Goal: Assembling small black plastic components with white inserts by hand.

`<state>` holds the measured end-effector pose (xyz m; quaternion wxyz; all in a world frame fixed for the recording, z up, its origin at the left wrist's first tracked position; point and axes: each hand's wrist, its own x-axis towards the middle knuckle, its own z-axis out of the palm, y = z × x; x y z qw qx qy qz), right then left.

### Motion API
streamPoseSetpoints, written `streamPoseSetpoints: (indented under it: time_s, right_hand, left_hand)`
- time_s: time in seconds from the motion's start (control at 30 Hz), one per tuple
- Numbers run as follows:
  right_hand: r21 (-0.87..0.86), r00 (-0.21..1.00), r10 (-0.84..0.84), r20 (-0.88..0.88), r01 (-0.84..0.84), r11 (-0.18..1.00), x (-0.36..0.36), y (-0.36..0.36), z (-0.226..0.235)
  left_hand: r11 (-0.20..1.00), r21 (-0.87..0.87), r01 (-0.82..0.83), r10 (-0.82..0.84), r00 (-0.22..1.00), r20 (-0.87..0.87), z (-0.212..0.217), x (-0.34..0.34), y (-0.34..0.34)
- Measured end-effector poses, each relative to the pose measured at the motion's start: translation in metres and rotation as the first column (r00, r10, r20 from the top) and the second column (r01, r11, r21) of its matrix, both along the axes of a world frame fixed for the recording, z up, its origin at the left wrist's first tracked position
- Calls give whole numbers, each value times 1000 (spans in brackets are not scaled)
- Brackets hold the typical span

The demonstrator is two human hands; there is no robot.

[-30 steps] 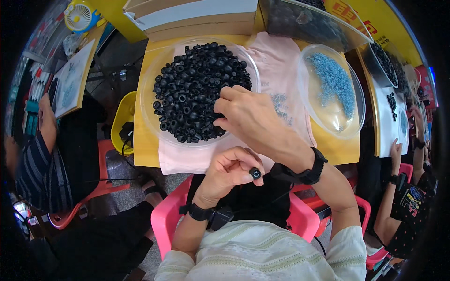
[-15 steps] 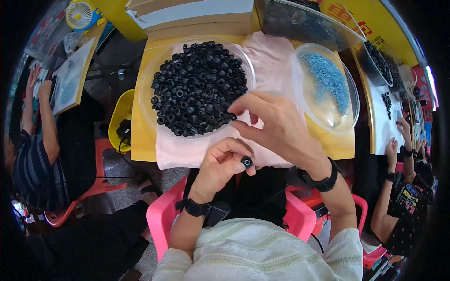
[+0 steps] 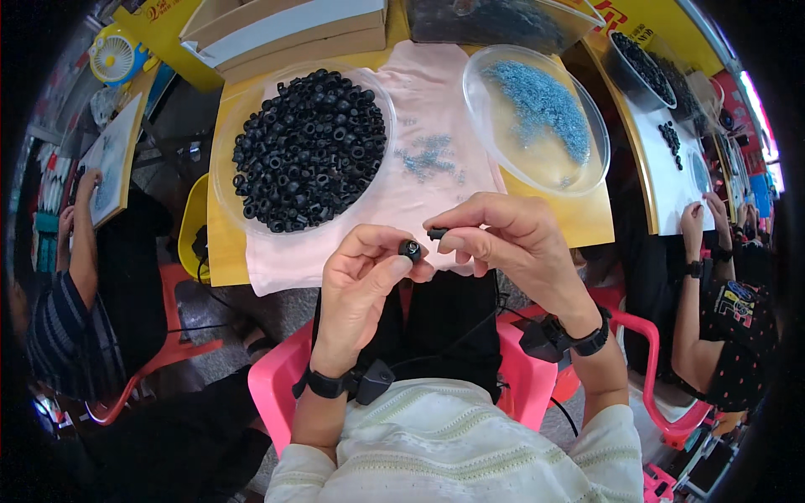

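My left hand (image 3: pixel 365 272) pinches a small round black plastic part (image 3: pixel 409 250) with a pale ring-like detail on its face. Just to its right, my right hand (image 3: pixel 511 239) grips a short black cylindrical piece (image 3: pixel 437 233) between thumb and forefinger. The two pieces are close but apart, over the cloth's near edge. Beyond my left hand stands a clear round tray (image 3: pixel 220 189) heaped with black plastic parts (image 3: pixel 310 147). Small clear-blue pieces (image 3: pixel 429 158) lie loose on the pink cloth (image 3: pixel 432 80). More blue pieces fill part of a second clear tray (image 3: pixel 599 168) at the right.
Cardboard boxes (image 3: pixel 285 38) and a grey bin (image 3: pixel 495 25) line the table's far side. A yellow bin (image 3: pixel 194 222) stands at the left. People work at tables on both sides, one in a striped shirt (image 3: pixel 63 323). My pink chair (image 3: pixel 272 386) surrounds me.
My right hand has come back from the tray of black parts with a piece, beside my left hand. The view has shifted, and blue pieces on the cloth now show.
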<state>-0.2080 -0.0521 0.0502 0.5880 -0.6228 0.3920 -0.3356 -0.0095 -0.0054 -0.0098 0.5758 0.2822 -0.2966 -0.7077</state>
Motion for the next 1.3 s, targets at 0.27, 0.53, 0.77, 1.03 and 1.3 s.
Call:
streamPoseSetpoints:
  time_s: [0.27,0.53,0.77,1.03,1.3]
  right_hand:
    - [-217,994,46,-104,-68,974,-2,7,5]
    - [-279,986,40,-164,-85,956,-5,8,8]
    - [-45,996,-42,-72,39,998,-1,11,6]
    - [200,978,-95,188,57,978,1,9,-7]
    - [122,983,-82,163,63,991,5,8,-12]
  left_hand:
    - [997,-58,-56,63,991,120,9,-8,7]
    - [986,-145,-87,121,961,248,14,-15,11]
    - [991,-95,-96,119,956,269,11,-17,9]
    - [997,-3,-75,75,986,148,8,-11,8]
    - [998,14,-56,54,989,137,7,-9,6]
